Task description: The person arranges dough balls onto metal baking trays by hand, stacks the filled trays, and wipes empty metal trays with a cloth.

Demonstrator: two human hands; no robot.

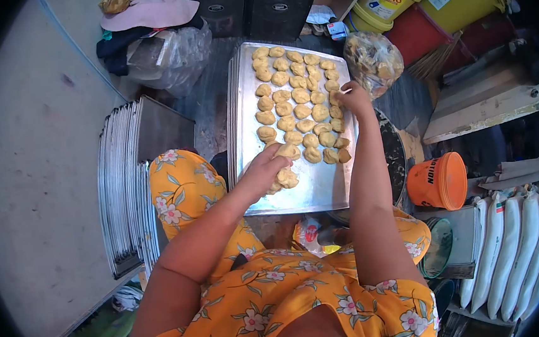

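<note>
A metal baking tray [312, 187] lies in front of me on a stack of trays, with rows of pale yellow dough pieces [300, 96] on it. My left hand [262, 174] is over the near left part of the tray, its fingers curled round a clump of dough [287, 178]. Part of that clump is hidden under the palm. At the right edge, my right hand [356, 100] pinches a dough piece in the outermost column; its fingertips partly cover the piece.
Upright metal trays [121, 180] stand at the left. An orange bucket [436, 182] and white sacks [510, 251] are at the right. Beyond the tray sit a filled plastic bag [373, 62], yellow buckets [384, 1] and black speakers [276, 6].
</note>
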